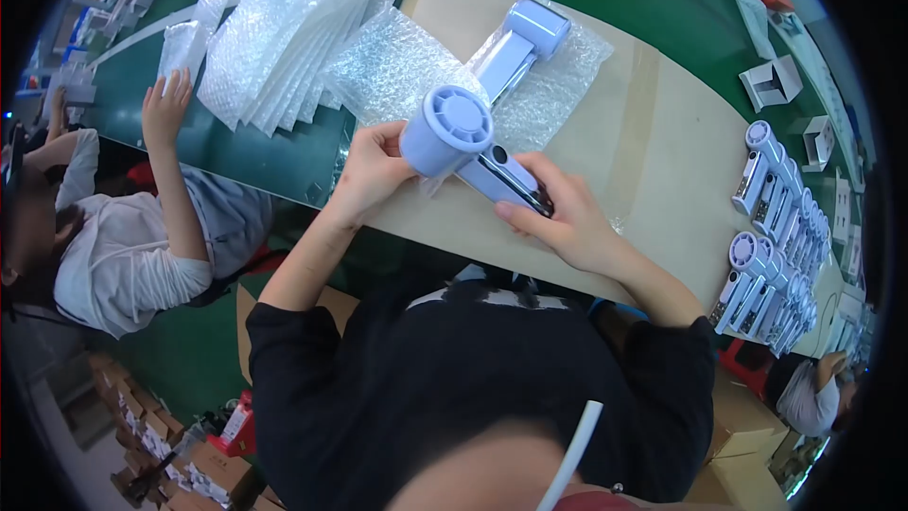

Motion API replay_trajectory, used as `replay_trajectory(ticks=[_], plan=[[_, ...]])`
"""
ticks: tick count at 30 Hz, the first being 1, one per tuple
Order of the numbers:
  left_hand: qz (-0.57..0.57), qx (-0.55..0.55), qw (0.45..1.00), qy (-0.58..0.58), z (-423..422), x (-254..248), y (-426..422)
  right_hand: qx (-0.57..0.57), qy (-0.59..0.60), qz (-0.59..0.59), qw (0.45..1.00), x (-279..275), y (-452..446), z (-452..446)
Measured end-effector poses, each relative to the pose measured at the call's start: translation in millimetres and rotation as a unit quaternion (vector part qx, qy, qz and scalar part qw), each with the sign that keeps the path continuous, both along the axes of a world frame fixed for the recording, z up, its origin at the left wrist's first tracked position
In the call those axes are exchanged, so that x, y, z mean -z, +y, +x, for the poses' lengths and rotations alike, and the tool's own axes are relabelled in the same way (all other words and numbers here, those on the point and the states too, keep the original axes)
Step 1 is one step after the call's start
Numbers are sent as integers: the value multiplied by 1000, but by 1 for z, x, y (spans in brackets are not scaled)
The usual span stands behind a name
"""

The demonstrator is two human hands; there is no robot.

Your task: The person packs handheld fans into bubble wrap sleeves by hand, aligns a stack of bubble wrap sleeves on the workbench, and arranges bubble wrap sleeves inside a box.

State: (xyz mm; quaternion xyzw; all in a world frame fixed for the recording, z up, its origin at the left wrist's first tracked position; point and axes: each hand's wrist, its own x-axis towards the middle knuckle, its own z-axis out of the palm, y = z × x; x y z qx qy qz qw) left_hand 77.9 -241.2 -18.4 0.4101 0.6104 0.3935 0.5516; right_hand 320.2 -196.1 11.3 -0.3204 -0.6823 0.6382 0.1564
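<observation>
Between my two hands is a lavender handheld fan (458, 123), its round vented head up and its handle slanting down to the right. My left hand (374, 168) grips the side of the fan head. My right hand (567, 213) is closed around the lower end of the handle. Just beyond it, a second lavender fan (536, 28) lies on a sheet of bubble wrap (558, 90). Another bubble wrap piece (388, 66) lies left of that one, close above my left hand.
A fanned pile of bubble wrap bags (274, 38) covers the table's left part. Several lavender fans (776, 189) stand in rows at the right edge. White open boxes (771, 83) sit beyond them. A co-worker (142, 237) sits at the left, a hand near the bags.
</observation>
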Motion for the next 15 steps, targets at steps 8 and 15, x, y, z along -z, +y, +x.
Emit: replay_trajectory(ticks=[8,15], plan=[[-100,-134,939,-299,-28,-8,-11,-4,-129,303,944,19,-9,-3],[225,35,943,242,22,-45,-7,-135,-292,501,804,-27,-15,-28]])
